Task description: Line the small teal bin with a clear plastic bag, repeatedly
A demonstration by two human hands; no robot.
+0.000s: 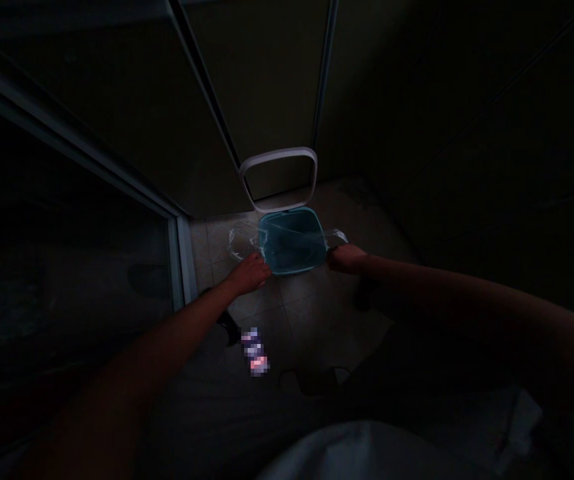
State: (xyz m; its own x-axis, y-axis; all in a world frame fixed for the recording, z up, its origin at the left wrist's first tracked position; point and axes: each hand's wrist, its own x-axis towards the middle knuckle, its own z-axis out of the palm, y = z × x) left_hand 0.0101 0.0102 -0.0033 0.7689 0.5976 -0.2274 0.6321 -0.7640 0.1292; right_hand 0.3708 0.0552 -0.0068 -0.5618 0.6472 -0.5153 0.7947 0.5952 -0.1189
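A blue-green trash bin (294, 270) stands on the floor in front of me, its white rim frame (279, 155) tipped up at the back. A clear plastic bag (241, 233) spreads across the bin's mouth and sticks out on both sides. At the bin's near left corner, my left hand (250, 273) is closed on the bag's edge. My right hand (347, 258) grips the bag at the right side of the bin, fingers curled. Dim light hides exactly how the fingers hold the film.
Pale floor tiles (261, 303) surround the bin. Behind it stand dark panels (261, 87) with metal strips. A sliding-door frame (181, 260) runs along the left. A blurred-out, bright phone-shaped object (255, 352) shows below my left hand.
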